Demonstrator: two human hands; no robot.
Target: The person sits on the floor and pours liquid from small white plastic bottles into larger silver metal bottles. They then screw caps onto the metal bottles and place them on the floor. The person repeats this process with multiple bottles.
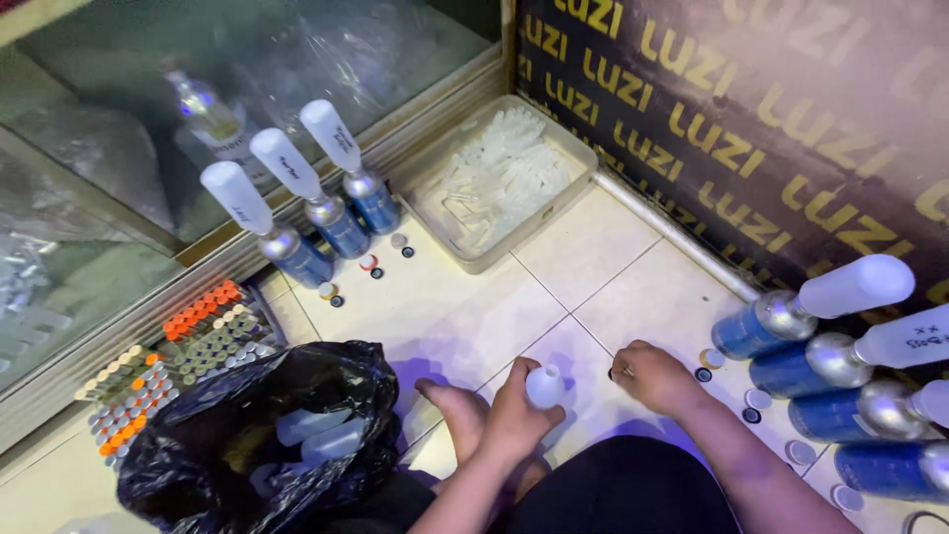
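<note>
Left hand (pixel 514 420): my fingers clenched round small white bottle (pixel 545 386)
Right hand (pixel 647 376): fingertips down on floor tile (pixel 583 247), grip unclear
Blue cans (pixel 791 336): right, against wall

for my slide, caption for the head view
Left hand holds a small white bottle; right hand rests on the tiled floor.

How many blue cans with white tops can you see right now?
7: three blue cans along the glass case, four on the right by the wall; the lowest is partly cut off, more may be hidden.

Left hand (pixel 514 420) grips small white bottle (pixel 545 386); right hand (pixel 647 376) rests fingertips on tiled floor (pixel 465 307) near caps (pixel 708 366).
</note>
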